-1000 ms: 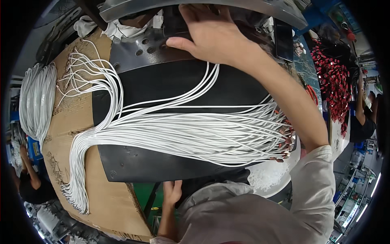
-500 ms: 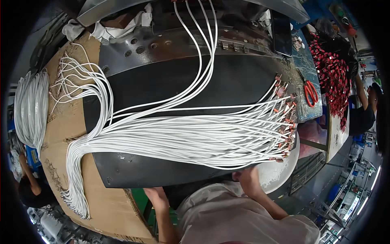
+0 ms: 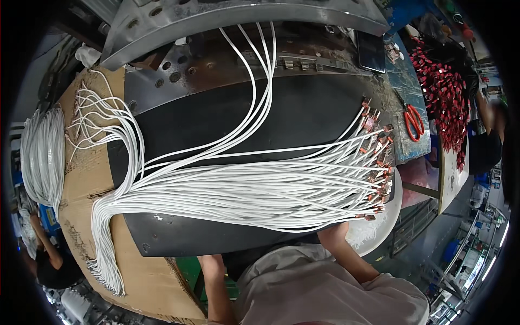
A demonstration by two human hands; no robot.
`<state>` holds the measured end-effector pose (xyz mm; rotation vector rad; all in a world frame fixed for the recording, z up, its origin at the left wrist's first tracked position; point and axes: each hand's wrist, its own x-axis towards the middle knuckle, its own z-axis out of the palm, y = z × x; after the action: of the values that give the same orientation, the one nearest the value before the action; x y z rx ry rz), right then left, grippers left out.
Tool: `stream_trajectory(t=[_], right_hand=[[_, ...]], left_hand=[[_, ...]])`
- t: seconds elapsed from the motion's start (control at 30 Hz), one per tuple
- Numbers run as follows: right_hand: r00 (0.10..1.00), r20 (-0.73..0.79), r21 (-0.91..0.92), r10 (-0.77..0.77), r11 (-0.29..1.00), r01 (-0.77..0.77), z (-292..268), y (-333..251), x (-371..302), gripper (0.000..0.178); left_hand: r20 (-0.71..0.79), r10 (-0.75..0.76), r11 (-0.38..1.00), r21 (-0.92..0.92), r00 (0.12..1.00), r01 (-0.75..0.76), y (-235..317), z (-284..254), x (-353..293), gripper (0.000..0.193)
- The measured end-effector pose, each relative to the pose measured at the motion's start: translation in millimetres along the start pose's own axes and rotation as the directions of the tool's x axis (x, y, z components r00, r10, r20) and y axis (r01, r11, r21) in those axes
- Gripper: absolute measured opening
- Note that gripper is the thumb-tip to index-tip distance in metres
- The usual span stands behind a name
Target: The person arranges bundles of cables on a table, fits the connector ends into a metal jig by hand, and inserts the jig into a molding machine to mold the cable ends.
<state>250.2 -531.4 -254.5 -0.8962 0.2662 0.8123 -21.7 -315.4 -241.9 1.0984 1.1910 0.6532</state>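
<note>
A thick bundle of white cables [image 3: 233, 189] stretches across a black mat [image 3: 179, 122], with copper-coloured terminals [image 3: 382, 162] on its right ends. A few cables rise from it to the far edge and pass beneath a metal machine part [image 3: 244, 19]. My left hand [image 3: 211, 262] is at the near edge of the mat, its fingers hidden beneath it. At the near right of the mat, my right hand [image 3: 335, 234] sits just below the cable ends, fingers out of sight under the edge. What either hand holds, if anything, cannot be seen.
Cardboard [image 3: 84, 203] lies under the bundle's left end, beside a coiled white cable hank [image 3: 44, 162]. Red-handled pliers [image 3: 414, 123] and a dark phone [image 3: 371, 52] lie at the right. A round white tub [image 3: 374, 235] holds scraps. Beyond is a red-tipped pile [image 3: 441, 95]; people work at both sides.
My view has shifted, so the machine part shows more at the top. Both hands have slid further under the mat's near edge. The cable bundle stays in place on the mat.
</note>
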Motion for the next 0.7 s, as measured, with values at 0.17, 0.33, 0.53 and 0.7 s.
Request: stream_trajectory(t=[0.17, 0.33, 0.53, 0.7], right_hand=[[0.995, 0.099, -0.027, 0.002, 1.0, 0.0, 14.8, -0.4, 15.8, 0.069], [0.608, 0.205, -0.754, 0.767, 0.519, -0.401, 103.5, -58.7, -26.1, 0.048], [-0.048, 0.769, 0.013, 0.637, 0.06, 0.998, 218.3, -153.9, -4.3, 0.086], [0.425, 0.664, -0.044, 0.615, -0.535, 0.844, 251.6, -198.9, 48.6, 0.108]], left_hand=[[0.098, -0.319, 0.929, -0.167, 0.943, 0.331, 54.6, 13.7, 2.0, 0.044], [0.822, -0.478, 0.843, 0.528, 0.308, -0.1, 218.8, 52.9, 13.5, 0.025], [0.894, 0.432, 0.062, 0.101, 0.118, -0.993, 260.6, 161.7, 101.1, 0.038], [0.81, 0.361, -0.173, 0.545, 0.462, -0.821, 300.8, 174.2, 157.6, 0.038]])
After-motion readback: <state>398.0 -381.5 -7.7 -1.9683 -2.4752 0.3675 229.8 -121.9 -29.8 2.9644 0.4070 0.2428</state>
